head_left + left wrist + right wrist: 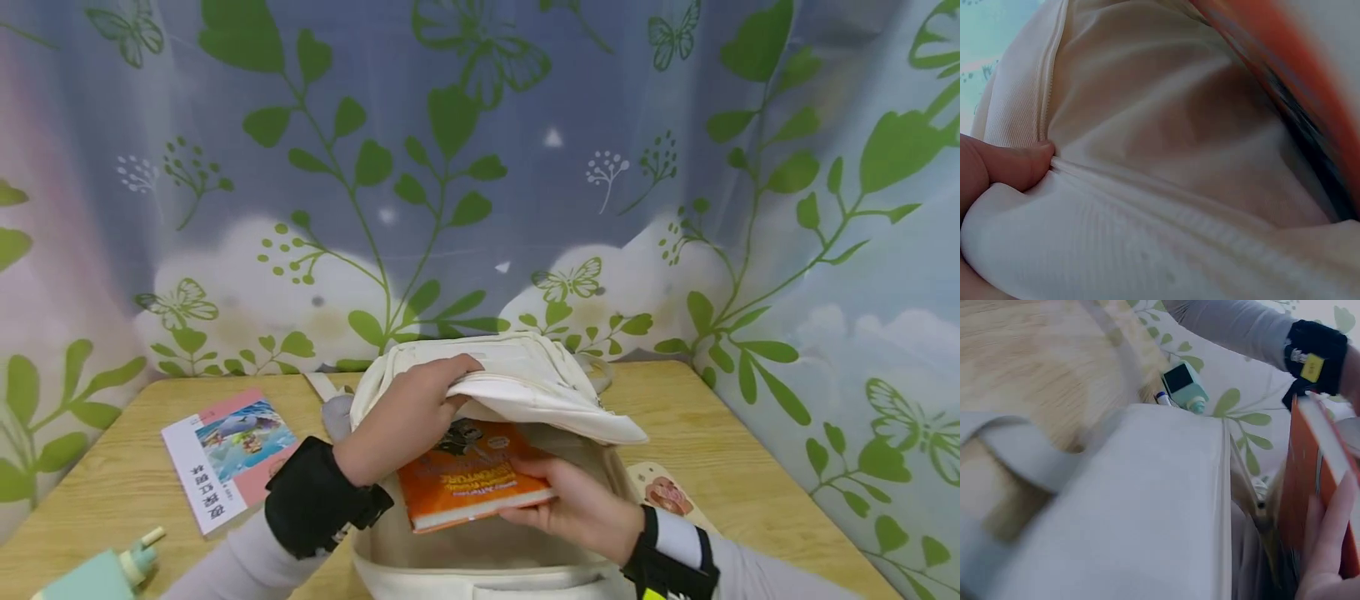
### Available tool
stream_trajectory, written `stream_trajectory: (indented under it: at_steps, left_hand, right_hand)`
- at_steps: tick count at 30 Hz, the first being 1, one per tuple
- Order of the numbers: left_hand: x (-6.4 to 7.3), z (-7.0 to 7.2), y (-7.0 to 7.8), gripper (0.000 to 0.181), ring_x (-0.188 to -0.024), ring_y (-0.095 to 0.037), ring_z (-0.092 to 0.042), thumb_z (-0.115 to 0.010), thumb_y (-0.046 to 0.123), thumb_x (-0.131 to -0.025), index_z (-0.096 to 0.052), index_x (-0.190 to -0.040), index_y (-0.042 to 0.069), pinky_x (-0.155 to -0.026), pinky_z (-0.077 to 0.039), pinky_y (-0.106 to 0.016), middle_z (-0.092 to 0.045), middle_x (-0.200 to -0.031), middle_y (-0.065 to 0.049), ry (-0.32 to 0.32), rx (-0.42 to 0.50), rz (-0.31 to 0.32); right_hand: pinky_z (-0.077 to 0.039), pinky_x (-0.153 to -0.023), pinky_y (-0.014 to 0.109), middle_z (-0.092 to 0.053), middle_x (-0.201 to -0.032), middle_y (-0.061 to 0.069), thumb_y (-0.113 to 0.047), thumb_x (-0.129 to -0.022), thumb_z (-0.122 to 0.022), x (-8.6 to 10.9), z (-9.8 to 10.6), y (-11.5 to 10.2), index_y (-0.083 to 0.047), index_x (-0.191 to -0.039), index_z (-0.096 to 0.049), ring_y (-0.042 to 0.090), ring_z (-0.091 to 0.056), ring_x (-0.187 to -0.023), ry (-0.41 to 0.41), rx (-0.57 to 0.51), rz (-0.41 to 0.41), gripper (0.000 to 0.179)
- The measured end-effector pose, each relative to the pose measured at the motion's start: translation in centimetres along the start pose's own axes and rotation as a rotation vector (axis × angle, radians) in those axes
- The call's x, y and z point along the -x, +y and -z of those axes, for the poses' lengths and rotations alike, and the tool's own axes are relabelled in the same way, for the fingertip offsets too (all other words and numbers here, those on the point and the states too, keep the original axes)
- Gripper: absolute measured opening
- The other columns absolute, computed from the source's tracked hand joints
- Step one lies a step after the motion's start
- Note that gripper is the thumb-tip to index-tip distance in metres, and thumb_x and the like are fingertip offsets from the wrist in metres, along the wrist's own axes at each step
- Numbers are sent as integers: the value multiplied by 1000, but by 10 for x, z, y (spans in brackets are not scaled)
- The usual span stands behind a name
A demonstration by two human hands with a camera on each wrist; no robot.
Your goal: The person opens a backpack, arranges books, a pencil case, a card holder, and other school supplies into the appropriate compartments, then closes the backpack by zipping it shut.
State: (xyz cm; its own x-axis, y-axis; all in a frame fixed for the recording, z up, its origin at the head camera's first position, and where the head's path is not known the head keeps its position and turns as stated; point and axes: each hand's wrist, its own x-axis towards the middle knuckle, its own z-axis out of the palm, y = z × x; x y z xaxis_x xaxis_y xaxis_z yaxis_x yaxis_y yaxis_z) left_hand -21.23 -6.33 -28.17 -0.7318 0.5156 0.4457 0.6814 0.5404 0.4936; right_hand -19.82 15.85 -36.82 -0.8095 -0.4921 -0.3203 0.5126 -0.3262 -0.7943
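While the orange Adventure book (476, 479) slants in the mouth of the cream backpack (420, 582), below the left hand (414, 417), the right hand (577, 508) pinches its near corner; a firm thumb-and-finger hold there should stop it tipping. The left hand grips the raised flap (551, 404), and keeping that high would likely spare the cover a snag on the zip (1047, 94). Left of the left hand, a pink-and-white book (232, 458) and mint-green bottle (93, 577) look safely out of the way.
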Motion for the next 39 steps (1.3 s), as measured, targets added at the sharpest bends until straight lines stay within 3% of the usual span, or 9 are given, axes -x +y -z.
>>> stream_trajectory:
  at_steps: [8,15,18,22,29,32,35,37,39]
  left_hand:
    - [5,-1,1,17,-102,-22,-66,-61,3,-100,-65,-115,9,-87,-53,-39,-69,-109,-5,-6,-17,8]
    - [9,-3,-1,18,-103,-25,-67,-62,-1,-99,-66,-113,8,-88,-54,-40,-70,-108,-6,8,-42,12]
    - [9,-4,-4,19,-104,-25,-67,-62,-1,-99,-67,-115,8,-88,-54,-40,-70,-109,-6,20,-54,8]
    - [9,-6,-7,19,-105,-25,-66,-62,1,-99,-66,-117,8,-89,-53,-40,-68,-111,-7,4,-34,22]
    - [13,-6,-9,17,-107,-26,-65,-61,4,-101,-66,-117,8,-91,-53,-39,-68,-112,-6,-9,0,41]
    - [15,-5,-11,17,-107,-26,-65,-62,4,-100,-66,-116,8,-91,-53,-40,-68,-111,-6,-5,-8,29]
    - [15,-5,-14,17,-105,-23,-65,-62,3,-100,-67,-115,10,-90,-52,-39,-68,-110,-3,-8,9,38]
    - [15,-4,-17,18,-103,-21,-65,-62,3,-100,-66,-115,11,-89,-52,-38,-68,-110,-2,-12,29,43]
    - [15,-4,-20,17,-102,-20,-65,-61,4,-101,-66,-115,12,-89,-52,-36,-68,-110,-1,-14,47,49]
  right_hand:
    - [-52,-100,39,-48,-138,22,-12,-110,-39,-62,-21,1,2,-149,-33,31,-57,-124,28,-44,45,42]
    - [-39,-112,48,-51,-135,17,-7,-110,-37,-90,-20,1,0,-146,-38,36,-44,-137,-5,10,52,37]
    - [-44,-108,47,-53,-135,17,-8,-109,-42,-93,-21,4,0,-146,-40,36,-47,-135,31,79,62,37]
    - [-55,-89,35,-55,-132,16,-12,-106,-47,-88,-25,7,-3,-135,-46,30,-56,-119,103,202,70,31]
    - [-41,-83,35,-53,-117,7,4,-87,-47,-55,-33,0,-8,-110,-47,21,-50,-101,66,404,162,26]
    - [-42,-85,36,-56,-113,6,5,-86,-50,-23,-45,-6,0,-110,-53,18,-50,-100,18,572,163,25]
    - [-47,-90,32,-64,-117,10,3,-94,-50,15,-57,-15,7,-119,-61,18,-57,-104,-196,881,231,27]
    - [-49,-97,32,-63,-131,9,-1,-101,-51,37,-62,-22,3,-128,-64,18,-59,-116,-340,1203,448,30]
    - [-49,-99,35,-62,-133,7,-3,-102,-56,52,-62,-29,-5,-127,-65,20,-58,-121,-368,1531,811,27]
